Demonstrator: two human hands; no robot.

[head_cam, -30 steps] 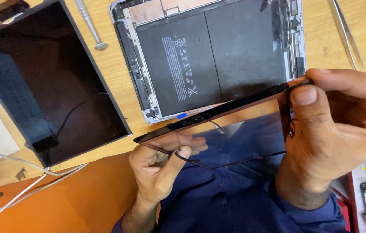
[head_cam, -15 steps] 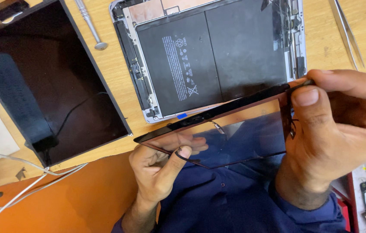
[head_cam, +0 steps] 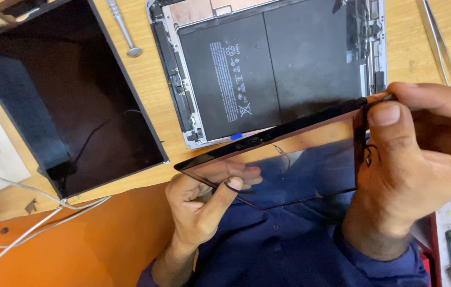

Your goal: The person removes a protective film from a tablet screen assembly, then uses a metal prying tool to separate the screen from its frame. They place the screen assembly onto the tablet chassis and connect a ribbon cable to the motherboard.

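I hold a thin black-framed glass panel [head_cam: 268,139] from a tablet above my lap, its clear middle showing my blue shirt. My left hand [head_cam: 204,204] grips its lower left edge, thumb on the frame. My right hand [head_cam: 422,159] pinches the panel's right edge, thumb pressed on the top right corner. Just beyond the panel lies an opened tablet body [head_cam: 268,69] on the wooden table [head_cam: 151,79], with its large black battery exposed.
A large dark screen panel [head_cam: 71,95] lies at the left, cracked across its glass. A metal screwdriver [head_cam: 124,32] rests between it and the tablet. Metal tweezers [head_cam: 438,40] lie at the far right. White cables [head_cam: 39,212] run over the orange surface at lower left.
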